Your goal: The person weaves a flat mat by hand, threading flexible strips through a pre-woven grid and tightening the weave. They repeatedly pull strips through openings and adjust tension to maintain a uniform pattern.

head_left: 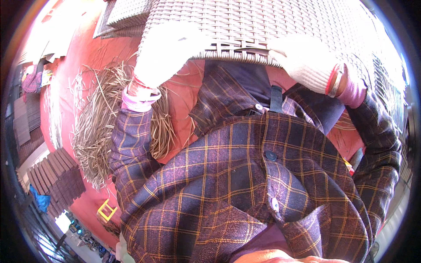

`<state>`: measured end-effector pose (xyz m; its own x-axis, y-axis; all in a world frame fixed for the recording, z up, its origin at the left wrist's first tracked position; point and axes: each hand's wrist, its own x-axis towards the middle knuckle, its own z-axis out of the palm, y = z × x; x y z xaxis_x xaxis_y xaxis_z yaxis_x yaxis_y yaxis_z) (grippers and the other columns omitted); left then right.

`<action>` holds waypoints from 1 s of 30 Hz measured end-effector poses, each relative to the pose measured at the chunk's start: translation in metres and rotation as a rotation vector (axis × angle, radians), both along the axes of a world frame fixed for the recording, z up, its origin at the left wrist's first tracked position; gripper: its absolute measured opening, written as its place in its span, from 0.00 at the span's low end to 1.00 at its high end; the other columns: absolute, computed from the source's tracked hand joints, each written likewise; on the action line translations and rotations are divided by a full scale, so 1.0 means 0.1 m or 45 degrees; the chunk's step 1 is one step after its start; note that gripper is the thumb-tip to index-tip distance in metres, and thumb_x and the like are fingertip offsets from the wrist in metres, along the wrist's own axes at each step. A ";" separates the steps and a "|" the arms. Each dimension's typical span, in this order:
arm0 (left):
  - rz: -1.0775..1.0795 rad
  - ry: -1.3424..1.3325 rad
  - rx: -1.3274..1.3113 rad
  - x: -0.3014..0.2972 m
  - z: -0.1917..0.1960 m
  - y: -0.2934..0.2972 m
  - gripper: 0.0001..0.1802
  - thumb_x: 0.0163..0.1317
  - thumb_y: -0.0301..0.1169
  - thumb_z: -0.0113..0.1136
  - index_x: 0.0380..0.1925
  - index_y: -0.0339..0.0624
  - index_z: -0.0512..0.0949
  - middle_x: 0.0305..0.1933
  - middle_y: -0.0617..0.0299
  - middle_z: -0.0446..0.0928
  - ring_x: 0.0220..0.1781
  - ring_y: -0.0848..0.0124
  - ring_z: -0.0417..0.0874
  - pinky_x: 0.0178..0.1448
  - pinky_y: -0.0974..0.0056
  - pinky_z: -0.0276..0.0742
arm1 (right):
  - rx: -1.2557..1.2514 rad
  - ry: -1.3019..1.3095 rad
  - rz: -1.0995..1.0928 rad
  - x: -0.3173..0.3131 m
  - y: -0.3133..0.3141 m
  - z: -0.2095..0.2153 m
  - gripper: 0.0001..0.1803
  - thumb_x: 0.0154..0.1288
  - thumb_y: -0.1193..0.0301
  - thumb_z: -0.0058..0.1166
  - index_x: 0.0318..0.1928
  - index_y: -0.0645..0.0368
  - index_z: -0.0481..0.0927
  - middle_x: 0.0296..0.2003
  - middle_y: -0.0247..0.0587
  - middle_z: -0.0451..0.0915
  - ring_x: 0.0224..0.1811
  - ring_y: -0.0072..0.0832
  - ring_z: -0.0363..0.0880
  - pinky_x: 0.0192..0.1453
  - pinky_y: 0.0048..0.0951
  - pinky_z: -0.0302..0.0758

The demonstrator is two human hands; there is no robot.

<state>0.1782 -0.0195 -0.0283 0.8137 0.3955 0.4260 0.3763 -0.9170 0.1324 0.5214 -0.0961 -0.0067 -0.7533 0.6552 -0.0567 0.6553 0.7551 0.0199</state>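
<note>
A large woven wicker piece [245, 22] in grey-beige strands lies before me, its rolled lower edge toward my body. My left hand [171, 50], in a white glove, rests on the left part of that edge; glare washes out its fingers. Also gloved in white, my right hand [305, 57] has its fingertips closed at the edge, pinching the end of a flat wicker strand [254, 49]. That strand runs along a gap in the weave between both hands.
Beside my left forearm lies a big bundle of loose wicker strands [103, 118] on red sheeting [94, 61]. Another woven piece [129, 13] stands at the far left. Stacked brown slatted pieces [57, 175] and a yellow frame-shaped object [106, 210] are lower left. A person [33, 81] is at the left rim.
</note>
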 end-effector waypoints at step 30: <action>0.008 0.105 0.223 -0.12 -0.25 -0.08 0.15 0.65 0.32 0.68 0.52 0.53 0.88 0.50 0.61 0.86 0.52 0.58 0.85 0.58 0.51 0.80 | -0.574 0.577 -0.191 -0.27 0.74 -0.63 0.17 0.78 0.61 0.52 0.42 0.62 0.85 0.35 0.50 0.84 0.37 0.44 0.79 0.47 0.45 0.76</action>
<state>0.1665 -0.0273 -0.0531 0.8463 0.3264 0.4210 0.3852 -0.9208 -0.0606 0.4947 -0.0224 -0.0699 -0.6693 0.7414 -0.0486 0.6232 0.5244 -0.5802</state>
